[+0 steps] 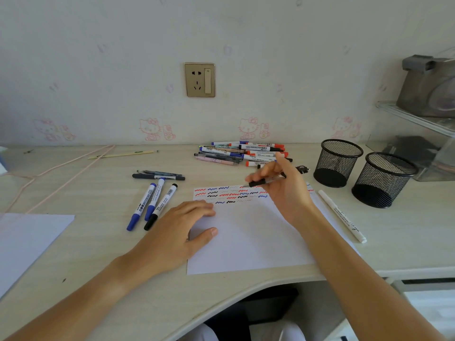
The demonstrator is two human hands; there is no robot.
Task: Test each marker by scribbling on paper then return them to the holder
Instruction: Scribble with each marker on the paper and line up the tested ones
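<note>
A white paper sheet (248,239) lies on the desk, with rows of red, blue and black scribbles along its top. My left hand (182,230) presses flat on the sheet's left edge. My right hand (283,185) holds a thin pen with a black grip (258,183) above the scribbles, tip pointing left. A pile of markers and pens (241,153) lies behind the sheet. Three markers, two blue and one black, (154,204) lie left of the sheet, with two dark pens (158,175) behind them. Two black mesh holders (338,162) (382,179) stand at the right.
A white pen (342,216) lies right of the sheet. Another white sheet (27,242) lies at the far left. A pink cord (61,168) runs across the left of the desk. A clear shelf with a grey object (428,94) stands at the right. The desk's front edge curves inward.
</note>
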